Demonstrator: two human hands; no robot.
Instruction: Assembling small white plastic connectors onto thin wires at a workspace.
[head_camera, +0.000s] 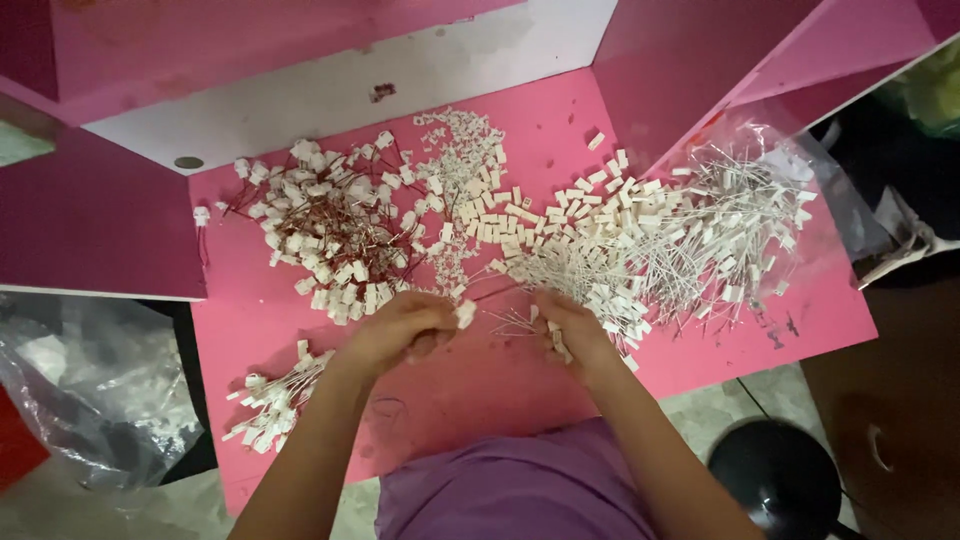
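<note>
Two bare hands work over small white plastic connectors with thin wire leads on a pink tabletop.

The left hand (400, 328) is curled closed, pinching one small white plastic connector (465, 314) at its fingertips, a thin wire trailing right toward the other hand. The right hand (570, 330) is bent inward at the near edge of the big heap of white connectors with pale wire leads (640, 250), fingers in among them; what it grips cannot be told. Further left lies a heap of white connectors with red wires (335, 235), kept apart from the pale ones. A small bundle of wired connectors (272, 400) lies by the left forearm, seemingly set aside. Loose white housings (470, 190) fill the middle of the pink tabletop (470, 390).
</note>
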